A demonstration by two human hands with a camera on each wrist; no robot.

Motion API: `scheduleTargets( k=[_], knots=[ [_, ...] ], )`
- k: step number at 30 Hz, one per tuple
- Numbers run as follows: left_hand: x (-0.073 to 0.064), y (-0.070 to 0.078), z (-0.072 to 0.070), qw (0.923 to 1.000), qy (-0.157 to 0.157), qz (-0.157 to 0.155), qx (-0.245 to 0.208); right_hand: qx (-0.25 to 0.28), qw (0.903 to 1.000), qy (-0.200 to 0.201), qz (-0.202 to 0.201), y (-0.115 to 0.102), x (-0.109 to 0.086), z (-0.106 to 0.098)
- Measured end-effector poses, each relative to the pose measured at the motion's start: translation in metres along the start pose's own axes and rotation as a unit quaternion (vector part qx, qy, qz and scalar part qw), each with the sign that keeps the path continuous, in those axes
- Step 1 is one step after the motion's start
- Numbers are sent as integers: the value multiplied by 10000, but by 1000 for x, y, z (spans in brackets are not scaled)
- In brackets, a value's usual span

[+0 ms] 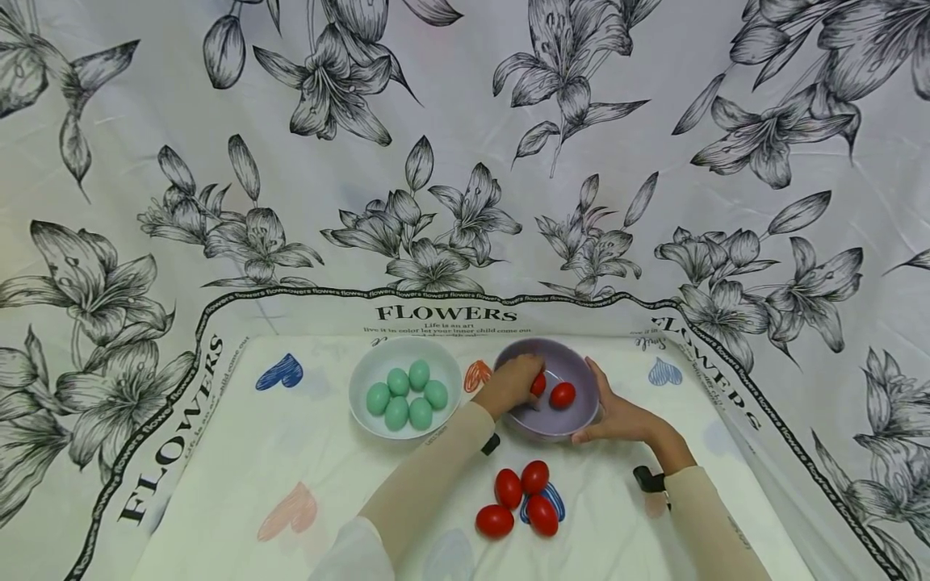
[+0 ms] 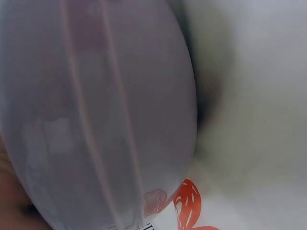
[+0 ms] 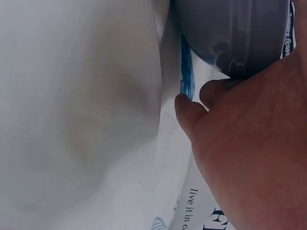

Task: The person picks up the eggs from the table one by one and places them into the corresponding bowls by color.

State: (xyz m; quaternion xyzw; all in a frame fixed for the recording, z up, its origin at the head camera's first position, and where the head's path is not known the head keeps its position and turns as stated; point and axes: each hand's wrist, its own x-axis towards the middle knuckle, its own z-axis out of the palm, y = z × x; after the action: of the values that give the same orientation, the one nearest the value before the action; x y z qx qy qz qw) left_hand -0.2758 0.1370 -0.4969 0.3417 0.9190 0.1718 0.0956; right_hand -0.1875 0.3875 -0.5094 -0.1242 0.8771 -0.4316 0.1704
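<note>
My left hand (image 1: 514,382) reaches down into a purple bowl (image 1: 548,424), its fingers gripping a red egg (image 1: 538,384) that they partly cover. A second red egg (image 1: 562,394) lies in the bowl just right of those fingers. My right hand (image 1: 617,415) holds the bowl from its right side, thumb low at the front and fingers up along the rim. In the right wrist view, that hand (image 3: 254,139) is against the bowl's glossy outer wall (image 3: 235,38). The bowl's wall (image 2: 144,96) fills much of the left wrist view, where a sliver of a hand shows at the left edge.
A white bowl (image 1: 358,420) with several pale green eggs (image 1: 397,382) stands to the left of the purple one. Several red eggs (image 1: 508,488) lie in a group on the tablecloth (image 1: 349,484), nearer me. Behind hangs a flower-printed cloth (image 1: 450,161).
</note>
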Motion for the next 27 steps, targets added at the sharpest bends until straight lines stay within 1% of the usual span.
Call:
scheduleTargets(
  k=[4,7,9,11,12,14,16,17,19,20,22,23,24,25,26,27],
  knots=[
    [-3,1,-2,9999,11,101,41,-16,10000,11,-13,1,1,-1],
    [-8,3,-5,9996,137,213,99,30,10000,30,-14,1,0,-1],
    [-14,4,-6,9990,342,264,89,47,10000,22,-20,1,0,-1],
    [-24,6,-9,9977,610,290,-11,65,10000,-26,10,1,-1,0],
    [-30,7,-9,9961,812,335,-116,53,10000,-54,14,1,-2,-1],
    [-46,8,-9,9909,1232,377,-382,54,9999,-102,60,1,-1,1],
    [-64,12,-10,9810,1700,490,-791,59,9999,-79,116,1,0,2],
    [-74,14,-10,9735,1947,560,-1058,69,9999,-44,126,1,0,2],
    [-94,19,-10,9547,2358,674,-1685,84,9999,34,140,2,1,1],
    [-105,20,-10,9436,2514,764,-2012,80,9999,51,111,2,2,1],
    [-127,21,-8,9218,2719,836,-2633,81,9999,39,79,2,3,0],
    [-139,21,-6,9138,2756,831,-2867,98,9999,18,64,2,3,0],
    [-149,21,-2,9098,2731,749,-3034,87,9999,-10,60,2,3,1],
    [-159,20,2,9083,2672,650,-3153,83,9999,-24,73,2,2,1],
    [-169,19,7,9083,2583,500,-3252,70,9999,-26,77,2,1,1],
    [-177,19,12,9101,2446,275,-3334,46,10000,-23,85,1,0,1]
  ],
)
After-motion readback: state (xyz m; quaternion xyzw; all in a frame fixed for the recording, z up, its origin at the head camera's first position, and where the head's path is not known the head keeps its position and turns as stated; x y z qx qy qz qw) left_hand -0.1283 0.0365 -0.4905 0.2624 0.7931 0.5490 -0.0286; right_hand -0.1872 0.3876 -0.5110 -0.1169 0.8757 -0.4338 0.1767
